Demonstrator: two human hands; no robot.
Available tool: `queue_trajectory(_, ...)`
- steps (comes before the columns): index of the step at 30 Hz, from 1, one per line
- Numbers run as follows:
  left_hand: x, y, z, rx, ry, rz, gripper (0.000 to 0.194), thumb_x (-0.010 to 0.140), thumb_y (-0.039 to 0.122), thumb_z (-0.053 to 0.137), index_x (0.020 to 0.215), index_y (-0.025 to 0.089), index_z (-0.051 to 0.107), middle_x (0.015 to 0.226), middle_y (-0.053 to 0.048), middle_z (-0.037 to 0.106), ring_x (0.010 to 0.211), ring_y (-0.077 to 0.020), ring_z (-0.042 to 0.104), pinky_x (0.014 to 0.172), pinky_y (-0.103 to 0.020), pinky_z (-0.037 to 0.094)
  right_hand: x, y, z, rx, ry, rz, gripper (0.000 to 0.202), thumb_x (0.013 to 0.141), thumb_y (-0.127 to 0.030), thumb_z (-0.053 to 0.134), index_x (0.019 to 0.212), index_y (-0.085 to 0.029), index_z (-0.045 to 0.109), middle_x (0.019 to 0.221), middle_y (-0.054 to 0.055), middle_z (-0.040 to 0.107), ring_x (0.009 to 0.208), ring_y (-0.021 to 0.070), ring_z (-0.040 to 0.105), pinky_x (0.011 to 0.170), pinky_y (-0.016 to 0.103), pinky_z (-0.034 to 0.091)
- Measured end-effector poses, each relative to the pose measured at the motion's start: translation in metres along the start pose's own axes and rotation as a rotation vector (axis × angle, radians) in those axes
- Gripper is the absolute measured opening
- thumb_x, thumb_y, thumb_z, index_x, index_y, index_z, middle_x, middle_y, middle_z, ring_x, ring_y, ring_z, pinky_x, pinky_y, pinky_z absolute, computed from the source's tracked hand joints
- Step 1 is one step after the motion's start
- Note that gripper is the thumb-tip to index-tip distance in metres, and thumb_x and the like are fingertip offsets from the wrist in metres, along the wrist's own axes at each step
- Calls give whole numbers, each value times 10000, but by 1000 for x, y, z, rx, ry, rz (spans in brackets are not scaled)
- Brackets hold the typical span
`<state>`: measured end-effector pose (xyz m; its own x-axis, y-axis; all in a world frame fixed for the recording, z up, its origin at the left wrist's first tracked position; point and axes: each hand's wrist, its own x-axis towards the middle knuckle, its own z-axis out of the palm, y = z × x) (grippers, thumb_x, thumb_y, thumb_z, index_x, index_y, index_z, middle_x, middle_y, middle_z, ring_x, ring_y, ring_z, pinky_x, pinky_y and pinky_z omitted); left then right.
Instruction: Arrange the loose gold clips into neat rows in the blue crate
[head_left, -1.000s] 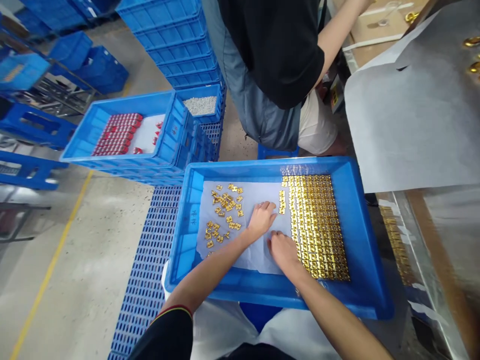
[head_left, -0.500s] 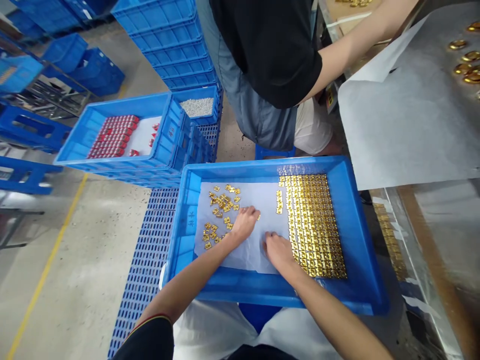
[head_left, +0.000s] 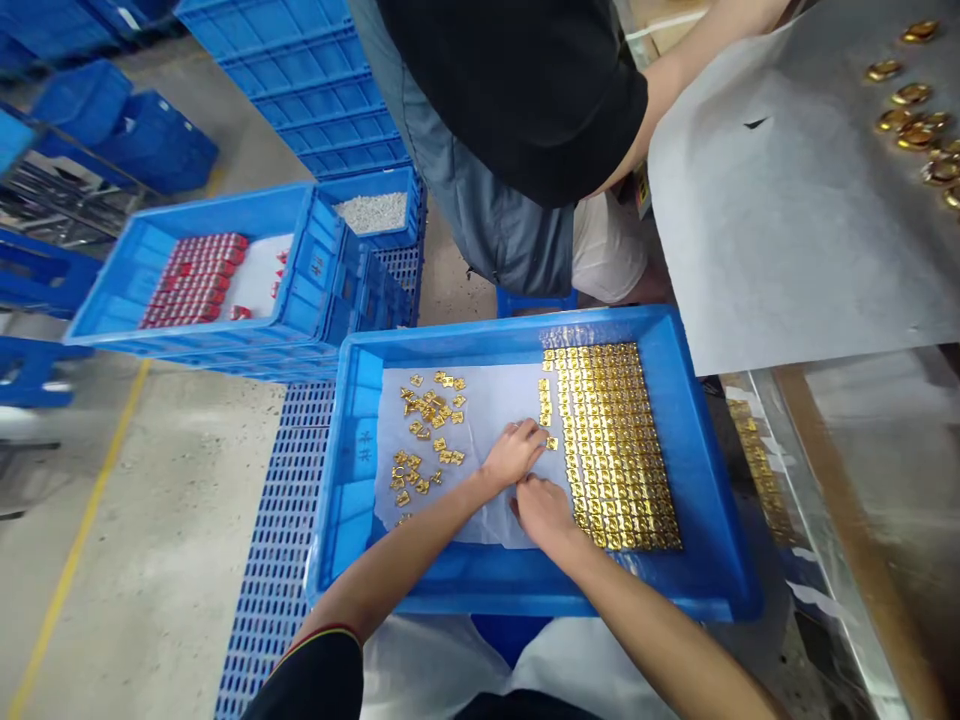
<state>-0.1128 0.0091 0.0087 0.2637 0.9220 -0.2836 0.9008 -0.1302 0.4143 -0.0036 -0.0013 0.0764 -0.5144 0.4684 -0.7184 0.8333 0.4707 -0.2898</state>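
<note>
A blue tray point(head_left: 525, 595) lined with white paper point(head_left: 495, 395) lies across my lap. My left hand point(head_left: 516, 452) reaches over the paper, its fingertips closed at a small gold piece point(head_left: 552, 443) just below a short column of gold pieces point(head_left: 545, 402). Close beneath it, my right hand point(head_left: 544, 507) has curled fingers near my left fingers; whatever they hold, if anything, is hidden. Tight rows of gold pieces point(head_left: 622, 450) fill the tray's right part. Loose gold pieces point(head_left: 431, 408) are scattered on the left part of the paper.
Another person point(head_left: 517, 100) sits beyond the tray. To the left stand stacked blue crates, the top one point(head_left: 285, 325) holding red pieces point(head_left: 195, 280). White paper point(head_left: 795, 220) with gold rings point(head_left: 911, 93) covers a table at the right.
My left hand has moved right, from near the loose pieces to the short column, and a gold piece now lies at its fingertips. My right hand stays low on the paper. The view has shifted slightly.
</note>
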Motion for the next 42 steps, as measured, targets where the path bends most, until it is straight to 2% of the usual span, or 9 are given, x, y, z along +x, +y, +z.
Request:
queue_trajectory(10, 5, 7, 9, 67, 61, 35, 204, 941, 366, 576, 1063, 203, 597, 1043, -67, 619, 993, -224, 614, 883, -366, 487, -1, 2, 1, -14, -26, -4, 345, 975, -177, 434, 1166, -80, 704, 1150, 199, 710, 1091, 283, 679, 897, 322, 524)
queue_trajectory(16, 7, 3, 13, 17, 117, -99, 171, 951, 301, 562, 1074, 183, 581, 1029, -69, 623, 944, -212, 631, 855, -349, 512, 1, 2, 2, -14, -15, -13, 331, 975, -234, 467, 1164, -90, 697, 1131, 184, 713, 1068, 279, 685, 872, 322, 530)
queue_trajectory(22, 9, 5, 9, -49, 149, -153, 163, 933, 296, 595, 1054, 194, 556, 1005, -58, 625, 952, -213, 628, 845, -342, 516, 4, 2, 3, -19, -13, -18, 341, 977, -263, 475, 1192, -80, 665, 1126, 195, 702, 1068, 280, 680, 861, 317, 520)
queue_trajectory(25, -8, -12, -2, -13, 195, -212, 139, 934, 289, 580, 1043, 206, 556, 996, -58, 621, 958, -217, 619, 850, -346, 509, 4, 3, 3, -17, -10, -25, 332, 977, -268, 476, 1204, -97, 647, 1132, 182, 698, 1064, 272, 678, 849, 307, 514)
queue_trajectory(29, -39, -53, -23, 166, 327, -469, 185, 934, 241, 535, 1112, 197, 562, 1109, -114, 601, 1058, -267, 581, 899, -401, 485, 3, 3, 1, -11, -12, -30, 319, 982, -281, 472, 1186, -109, 645, 1127, 171, 699, 1067, 269, 675, 839, 310, 509)
queue_trajectory(32, -55, -75, -29, 243, 264, -549, 159, 942, 246, 502, 1050, 174, 594, 1075, -133, 594, 1037, -287, 580, 888, -421, 487, 3, 2, 0, -5, -13, -33, 305, 978, -273, 479, 1177, -114, 646, 1128, 167, 700, 1067, 260, 676, 841, 301, 505)
queue_trajectory(35, -64, -74, -22, 224, 138, -449, 178, 958, 200, 440, 985, 182, 614, 1035, -109, 578, 945, -240, 595, 875, -394, 505, 3, 3, 0, 0, -8, -48, 295, 977, -261, 472, 1169, -126, 650, 1134, 160, 700, 1062, 255, 678, 837, 298, 506)
queue_trajectory(38, -64, -57, -9, 151, 61, -251, 221, 936, 114, 416, 1000, 203, 608, 1064, -75, 554, 891, -182, 585, 857, -336, 524, 1, 7, 1, 2, -1, -57, 298, 973, -278, 478, 1166, -132, 653, 1134, 162, 701, 1060, 267, 680, 836, 308, 510)
queue_trajectory(42, -47, -26, 9, 80, 38, 79, 268, 912, 84, 458, 1107, 225, 576, 1096, -71, 548, 1035, -191, 563, 922, -329, 525, -4, 13, 4, -2, -18, -81, 341, 959, -323, 522, 1197, -112, 645, 1130, 181, 707, 1067, 280, 682, 854, 309, 511)
